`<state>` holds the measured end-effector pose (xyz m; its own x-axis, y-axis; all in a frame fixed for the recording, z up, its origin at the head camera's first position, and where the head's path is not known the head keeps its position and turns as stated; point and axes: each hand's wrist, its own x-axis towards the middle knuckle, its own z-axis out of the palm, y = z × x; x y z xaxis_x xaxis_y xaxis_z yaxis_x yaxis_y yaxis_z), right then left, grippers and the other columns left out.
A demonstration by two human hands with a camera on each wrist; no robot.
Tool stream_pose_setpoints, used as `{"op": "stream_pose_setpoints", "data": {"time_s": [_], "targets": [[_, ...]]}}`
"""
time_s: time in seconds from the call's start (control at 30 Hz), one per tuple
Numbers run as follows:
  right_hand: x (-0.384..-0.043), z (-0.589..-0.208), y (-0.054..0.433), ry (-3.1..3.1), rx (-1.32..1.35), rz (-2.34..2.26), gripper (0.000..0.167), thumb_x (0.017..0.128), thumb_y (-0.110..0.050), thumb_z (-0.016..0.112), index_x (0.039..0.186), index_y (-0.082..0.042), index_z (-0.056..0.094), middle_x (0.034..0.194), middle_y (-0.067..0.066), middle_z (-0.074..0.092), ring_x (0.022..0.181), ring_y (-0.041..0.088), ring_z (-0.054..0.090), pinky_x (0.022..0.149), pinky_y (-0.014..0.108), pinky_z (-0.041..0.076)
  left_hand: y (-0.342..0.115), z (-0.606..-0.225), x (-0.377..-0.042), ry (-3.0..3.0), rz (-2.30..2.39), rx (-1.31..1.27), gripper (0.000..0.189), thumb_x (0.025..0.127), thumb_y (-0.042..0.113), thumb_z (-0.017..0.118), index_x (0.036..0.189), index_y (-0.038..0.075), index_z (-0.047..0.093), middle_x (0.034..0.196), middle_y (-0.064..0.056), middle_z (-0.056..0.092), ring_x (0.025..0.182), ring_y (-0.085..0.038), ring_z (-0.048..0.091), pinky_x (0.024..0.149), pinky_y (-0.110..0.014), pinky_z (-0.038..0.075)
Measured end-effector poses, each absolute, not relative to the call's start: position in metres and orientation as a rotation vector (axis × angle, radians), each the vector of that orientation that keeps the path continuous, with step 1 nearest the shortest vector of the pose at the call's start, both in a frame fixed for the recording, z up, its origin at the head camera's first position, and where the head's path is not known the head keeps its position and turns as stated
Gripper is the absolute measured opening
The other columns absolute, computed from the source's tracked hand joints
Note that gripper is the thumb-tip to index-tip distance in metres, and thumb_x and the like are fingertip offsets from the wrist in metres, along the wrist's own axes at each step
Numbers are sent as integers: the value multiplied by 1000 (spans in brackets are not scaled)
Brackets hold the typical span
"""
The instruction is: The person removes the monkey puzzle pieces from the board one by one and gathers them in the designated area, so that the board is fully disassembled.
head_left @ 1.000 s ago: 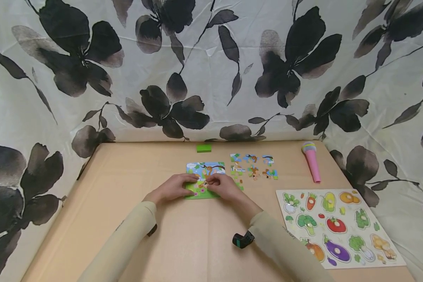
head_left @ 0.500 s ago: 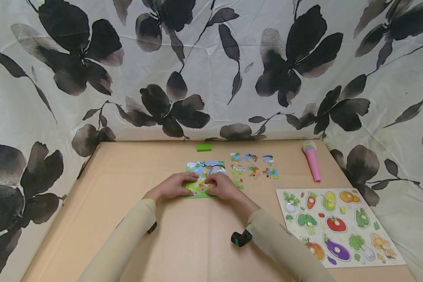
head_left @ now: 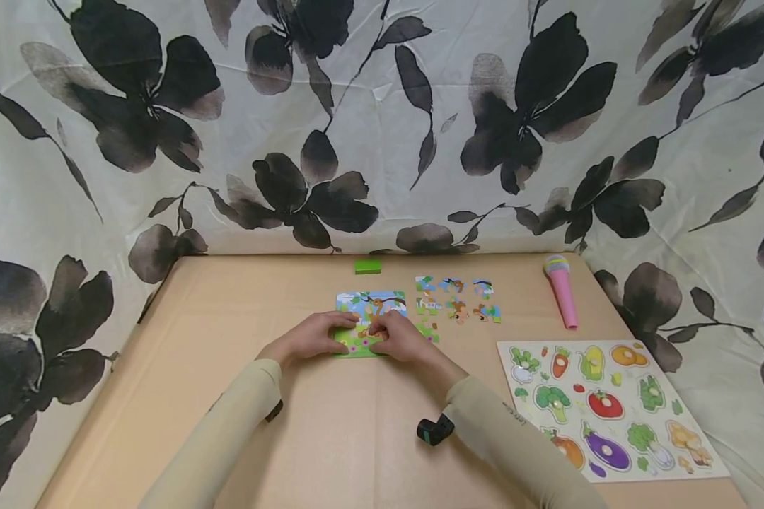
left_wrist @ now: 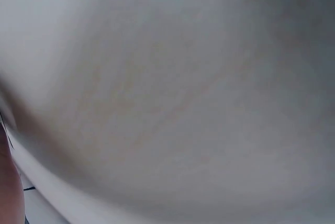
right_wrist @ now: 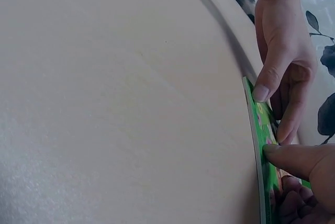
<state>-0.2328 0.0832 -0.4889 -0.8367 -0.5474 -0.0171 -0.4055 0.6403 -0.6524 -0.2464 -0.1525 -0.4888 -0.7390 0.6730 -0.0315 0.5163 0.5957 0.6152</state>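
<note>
A small jigsaw puzzle board [head_left: 369,298], with a blue and green picture of a brown animal and branch, lies at mid-table in the head view. My left hand [head_left: 308,336] rests on its left side, thumb at the lower edge and fingers on the picture. On the lower right part, my right hand [head_left: 404,339] has its thumb and curled fingers at opposite sides of a puzzle piece [head_left: 371,335], mostly hidden. The right wrist view shows the left hand [right_wrist: 288,56] and right thumb [right_wrist: 293,159] touching the green border. Mainly blurred pale surface fills the left wrist view.
Loose puzzle pieces [head_left: 457,311] lie in rows right of the board, one partly behind the right hand. A green block [head_left: 368,267] sits at the back. At right are a pink toy microphone [head_left: 564,297] and a vegetable peg board [head_left: 576,375], overlapped by my right sleeve.
My right thumb and fingers have spread apart and settled lower onto the board, the thumb shifting slightly left. The left hand has stayed nearly still.
</note>
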Motion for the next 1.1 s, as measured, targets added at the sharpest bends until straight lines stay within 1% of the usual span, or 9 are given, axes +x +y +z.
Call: {"op": "stream_pose_setpoints", "data": {"time_s": [0.07,0.17,0.43,0.63,0.7,0.83,0.97,1.1], "targets": [[-233,-488,83,2640,-778,-962,28,86,-12,75,111,-3,66,101,10,57,89,19,47,81,34,44,-153,-489,-246,2562,871,974,52,83,19,79,129,2,63,142,-10,53,134,-32,45,110,-48,35],[-232,-487,83,2625,-783,-953,30,86,-11,74,114,-3,65,103,11,56,93,21,48,83,36,45,-153,-489,-246,2564,867,974,51,83,19,79,129,2,63,142,-10,53,133,-32,45,110,-48,35],[-230,-486,84,2584,-748,-1020,30,86,-10,74,114,-5,63,105,11,51,95,22,48,80,35,44,-152,-491,-247,2562,880,986,52,83,21,79,129,2,63,142,-9,53,133,-32,46,110,-48,36],[-229,-487,85,2591,-774,-1041,31,87,-13,75,114,-6,61,105,10,53,96,24,51,80,35,45,-153,-490,-246,2560,885,954,52,83,20,79,129,3,63,142,-9,53,135,-31,44,111,-47,34],[-229,-488,84,2614,-772,-1042,32,86,-14,76,112,-6,59,104,10,54,95,23,52,80,36,45,-154,-490,-245,2555,894,941,52,82,20,80,129,3,63,142,-8,53,135,-31,43,111,-47,34],[-229,-489,83,2650,-735,-1040,29,84,-15,78,104,-8,57,98,9,53,88,20,48,76,34,43,-154,-489,-245,2543,911,923,53,82,19,80,130,3,63,143,-7,53,136,-29,43,112,-46,33],[-229,-491,83,2673,-730,-1026,23,83,-16,78,96,-11,59,91,6,50,83,18,44,74,33,41,-154,-488,-245,2543,907,928,53,83,20,79,130,3,62,143,-7,52,135,-30,43,111,-47,34],[-230,-493,83,2702,-747,-1012,21,82,-16,79,93,-12,61,88,3,50,81,16,44,72,31,40,-153,-488,-245,2540,909,921,53,83,20,79,131,4,62,143,-7,52,135,-30,43,111,-47,34]]}}
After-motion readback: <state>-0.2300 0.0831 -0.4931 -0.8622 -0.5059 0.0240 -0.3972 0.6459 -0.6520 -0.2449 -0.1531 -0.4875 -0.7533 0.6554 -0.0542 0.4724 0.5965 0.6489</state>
